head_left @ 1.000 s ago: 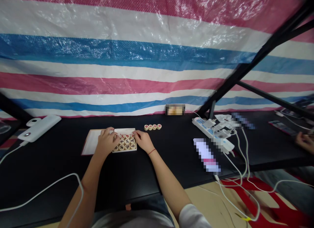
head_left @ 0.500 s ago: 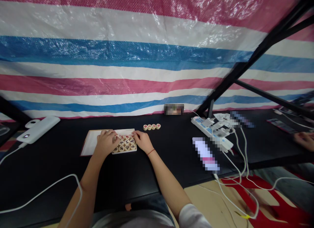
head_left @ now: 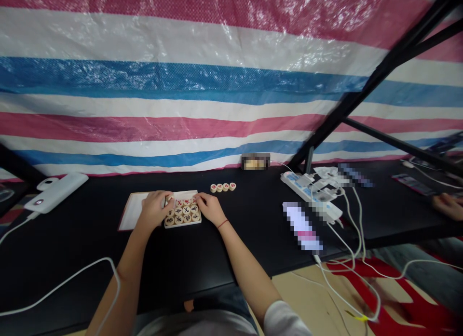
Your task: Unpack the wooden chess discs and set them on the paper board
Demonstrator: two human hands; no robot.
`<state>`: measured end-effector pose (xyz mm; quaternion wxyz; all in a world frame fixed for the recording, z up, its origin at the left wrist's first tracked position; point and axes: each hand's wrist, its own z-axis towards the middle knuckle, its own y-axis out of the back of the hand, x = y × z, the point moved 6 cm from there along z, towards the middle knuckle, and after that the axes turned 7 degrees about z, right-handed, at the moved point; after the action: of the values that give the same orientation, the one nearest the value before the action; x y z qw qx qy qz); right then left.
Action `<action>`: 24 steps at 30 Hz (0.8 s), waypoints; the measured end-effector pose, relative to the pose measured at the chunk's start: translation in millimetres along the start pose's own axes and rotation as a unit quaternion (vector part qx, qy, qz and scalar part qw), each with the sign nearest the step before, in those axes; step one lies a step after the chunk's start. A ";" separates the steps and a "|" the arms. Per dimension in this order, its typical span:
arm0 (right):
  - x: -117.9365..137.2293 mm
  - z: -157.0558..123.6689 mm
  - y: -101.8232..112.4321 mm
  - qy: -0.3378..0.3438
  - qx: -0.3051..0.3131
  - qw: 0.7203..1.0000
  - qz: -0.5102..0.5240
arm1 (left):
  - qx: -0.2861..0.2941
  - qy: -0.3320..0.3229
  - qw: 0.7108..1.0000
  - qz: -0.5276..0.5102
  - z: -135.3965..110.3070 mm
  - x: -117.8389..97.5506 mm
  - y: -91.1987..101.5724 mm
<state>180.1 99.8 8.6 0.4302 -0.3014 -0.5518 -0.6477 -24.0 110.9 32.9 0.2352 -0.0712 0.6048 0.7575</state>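
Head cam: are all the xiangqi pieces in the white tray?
No, four xiangqi pieces sit in a row on the black table, beyond the white tray.

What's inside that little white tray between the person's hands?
The white tray holds round wooden Chinese chess pieces marked in red and black. The left hand and right hand cover its ends, hiding what lies beneath.

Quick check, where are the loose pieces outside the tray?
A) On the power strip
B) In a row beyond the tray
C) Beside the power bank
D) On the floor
B: four pieces lie in a line beyond the tray, ahead of the right hand.
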 end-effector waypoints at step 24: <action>33.0 -12.5 16.1 0.157 -0.137 0.978 0.001 | -0.031 0.151 0.877 -0.454 -10.7 -29.9 -22.0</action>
<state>180.7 79.9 41.9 0.4671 -0.2528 -0.3828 -0.7559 10.1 96.1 22.3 0.4566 -0.4591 0.5106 0.5657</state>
